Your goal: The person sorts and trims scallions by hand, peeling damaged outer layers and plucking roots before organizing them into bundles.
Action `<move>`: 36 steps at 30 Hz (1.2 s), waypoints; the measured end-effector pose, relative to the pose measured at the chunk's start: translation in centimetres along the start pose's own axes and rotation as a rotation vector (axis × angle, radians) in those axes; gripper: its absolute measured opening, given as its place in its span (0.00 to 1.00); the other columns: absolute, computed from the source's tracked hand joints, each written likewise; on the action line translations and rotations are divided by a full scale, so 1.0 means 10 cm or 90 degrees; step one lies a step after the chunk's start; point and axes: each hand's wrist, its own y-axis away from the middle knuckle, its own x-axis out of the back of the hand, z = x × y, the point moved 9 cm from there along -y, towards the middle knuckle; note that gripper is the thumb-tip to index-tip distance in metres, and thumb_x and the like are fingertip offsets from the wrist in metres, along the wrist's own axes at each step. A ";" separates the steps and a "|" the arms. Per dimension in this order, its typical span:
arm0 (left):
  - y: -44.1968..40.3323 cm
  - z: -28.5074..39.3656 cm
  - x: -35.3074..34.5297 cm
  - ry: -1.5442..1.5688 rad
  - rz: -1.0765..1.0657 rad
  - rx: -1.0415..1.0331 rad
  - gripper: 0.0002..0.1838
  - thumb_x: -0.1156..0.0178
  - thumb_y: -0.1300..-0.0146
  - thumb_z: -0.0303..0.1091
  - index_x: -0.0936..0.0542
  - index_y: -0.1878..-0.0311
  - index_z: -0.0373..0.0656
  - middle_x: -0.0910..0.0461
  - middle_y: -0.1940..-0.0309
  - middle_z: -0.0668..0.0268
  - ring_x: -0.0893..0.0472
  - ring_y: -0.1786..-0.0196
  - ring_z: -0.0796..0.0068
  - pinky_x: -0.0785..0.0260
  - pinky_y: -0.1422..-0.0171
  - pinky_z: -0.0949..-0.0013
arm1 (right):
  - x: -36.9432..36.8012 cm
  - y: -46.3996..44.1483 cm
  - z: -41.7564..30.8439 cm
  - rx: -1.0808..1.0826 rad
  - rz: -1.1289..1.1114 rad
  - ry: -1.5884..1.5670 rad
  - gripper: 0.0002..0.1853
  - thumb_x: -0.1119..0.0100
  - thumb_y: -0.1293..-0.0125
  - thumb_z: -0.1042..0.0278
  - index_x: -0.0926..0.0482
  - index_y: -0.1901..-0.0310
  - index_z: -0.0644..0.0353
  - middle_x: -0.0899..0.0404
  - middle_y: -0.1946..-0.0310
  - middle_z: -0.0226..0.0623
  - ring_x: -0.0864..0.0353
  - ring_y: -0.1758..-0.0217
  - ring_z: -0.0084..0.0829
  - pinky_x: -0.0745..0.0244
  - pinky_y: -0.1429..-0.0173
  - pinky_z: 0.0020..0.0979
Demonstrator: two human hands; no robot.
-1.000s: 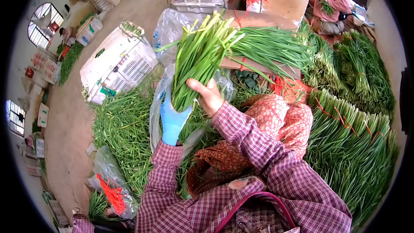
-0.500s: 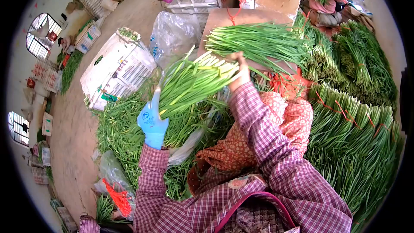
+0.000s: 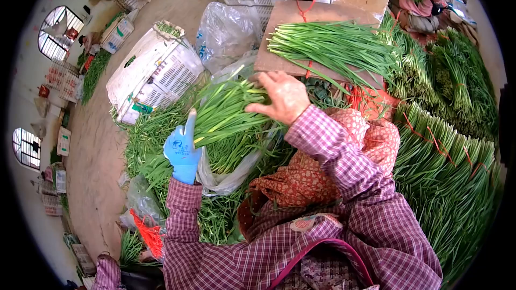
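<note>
"White plastic, that crate [image 3: 164, 86] in the upper left; what's in it?"

"Greens [image 3: 167, 29] show at its top end; the rest is hidden. Beside it stands a clear bag [image 3: 228, 35], contents impossible to make out."

"And the translucent bag [image 3: 234, 174] nearer the middle?"

"It curves around loose leaves [image 3: 217, 162], just below the bundle [image 3: 228, 110] of green stalks at the centre of the frame."

"What has the bundle?"

"The gloved left hand [image 3: 184, 151]: its grip holds the leafy end, one digit stretched upward, the other fingers hidden."

"And the right hand [image 3: 285, 96]?"

"Bare, its grip fairly wide, thumb and fingers parted at the stalks' other end; whether it presses them, I can't tell. Above it, more stalks [image 3: 333, 48] lie on a brown worktop [image 3: 279, 63]."
</note>
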 end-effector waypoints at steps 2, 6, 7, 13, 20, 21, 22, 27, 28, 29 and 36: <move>-0.01 0.06 0.03 -0.018 -0.002 -0.014 0.47 0.27 0.60 0.34 0.34 0.32 0.59 0.27 0.73 0.64 0.24 0.72 0.62 0.31 0.69 0.62 | -0.04 0.03 -0.07 0.030 0.117 -0.042 0.32 0.36 0.49 0.38 0.28 0.55 0.59 0.23 0.64 0.40 0.23 0.55 0.40 0.26 0.53 0.39; -0.02 0.13 0.05 -0.031 0.024 -0.056 0.45 0.26 0.61 0.40 0.30 0.34 0.58 0.28 0.76 0.65 0.25 0.74 0.63 0.33 0.70 0.63 | -0.15 0.04 -0.01 0.006 0.115 -0.052 0.19 0.40 0.39 0.51 0.32 0.62 0.60 0.24 0.72 0.38 0.22 0.65 0.41 0.26 0.65 0.42; -0.01 0.15 0.04 -0.023 0.035 -0.070 0.44 0.26 0.61 0.42 0.29 0.34 0.58 0.28 0.76 0.65 0.25 0.74 0.63 0.33 0.71 0.63 | -0.11 0.06 -0.03 0.027 0.160 -0.051 0.16 0.42 0.37 0.56 0.34 0.64 0.60 0.25 0.76 0.38 0.22 0.71 0.41 0.27 0.71 0.42; 0.09 0.02 -0.02 -0.014 0.028 -0.059 0.44 0.27 0.60 0.37 0.30 0.34 0.59 0.28 0.76 0.65 0.26 0.74 0.63 0.33 0.71 0.63 | -0.24 0.12 0.67 -0.115 0.049 0.086 0.10 0.49 0.33 0.61 0.36 0.62 0.57 0.25 0.83 0.36 0.25 0.84 0.36 0.33 0.83 0.39; 0.32 -0.41 0.07 -0.065 0.022 -0.015 0.49 0.31 0.68 0.25 0.30 0.34 0.63 0.30 0.75 0.66 0.26 0.71 0.63 0.33 0.70 0.61 | -0.34 0.65 1.89 -0.309 -0.351 0.343 0.22 0.46 0.35 0.45 0.25 0.49 0.53 0.17 0.69 0.39 0.17 0.60 0.40 0.26 0.57 0.42; 0.31 -0.40 0.07 -0.077 0.006 -0.020 0.48 0.32 0.67 0.25 0.29 0.34 0.63 0.30 0.74 0.67 0.25 0.70 0.63 0.32 0.68 0.62 | -0.29 0.59 1.74 -0.276 -0.366 0.352 0.25 0.46 0.37 0.41 0.25 0.47 0.52 0.17 0.70 0.39 0.17 0.60 0.38 0.25 0.57 0.42; 0.29 -0.40 0.08 -0.080 0.004 -0.017 0.48 0.32 0.67 0.25 0.29 0.34 0.63 0.30 0.74 0.67 0.25 0.70 0.63 0.32 0.68 0.62 | -0.21 0.51 1.57 -0.245 -0.381 0.362 0.29 0.45 0.39 0.37 0.25 0.45 0.51 0.18 0.70 0.39 0.17 0.60 0.37 0.25 0.57 0.41; 0.14 -0.03 0.26 -0.073 0.092 -0.144 0.41 0.34 0.60 0.30 0.28 0.36 0.67 0.29 0.72 0.70 0.25 0.69 0.68 0.31 0.66 0.64 | -0.16 -0.22 0.54 -0.116 -0.315 0.008 0.43 0.54 0.45 0.21 0.24 0.46 0.55 0.19 0.59 0.49 0.19 0.54 0.44 0.26 0.50 0.45; 0.13 0.02 0.27 -0.082 0.105 -0.169 0.37 0.35 0.55 0.35 0.28 0.37 0.70 0.30 0.71 0.71 0.26 0.70 0.69 0.32 0.67 0.64 | -0.26 -0.29 0.36 -0.109 -0.399 -0.009 0.46 0.57 0.45 0.19 0.25 0.43 0.57 0.20 0.56 0.52 0.19 0.51 0.45 0.27 0.46 0.45; 0.12 0.05 0.25 -0.087 0.095 -0.186 0.38 0.35 0.55 0.34 0.28 0.37 0.72 0.30 0.71 0.71 0.26 0.69 0.69 0.32 0.66 0.64 | -0.39 -0.35 0.18 -0.049 -0.423 -0.067 0.48 0.60 0.44 0.19 0.27 0.41 0.58 0.21 0.53 0.55 0.21 0.47 0.45 0.29 0.42 0.43; 0.08 0.17 0.30 -0.082 0.097 -0.222 0.40 0.33 0.59 0.32 0.27 0.38 0.72 0.29 0.71 0.70 0.25 0.69 0.69 0.32 0.66 0.64 | -0.91 -0.40 -0.28 0.039 -0.469 -0.358 0.31 0.50 0.33 0.41 0.27 0.42 0.62 0.22 0.50 0.51 0.23 0.45 0.39 0.30 0.39 0.37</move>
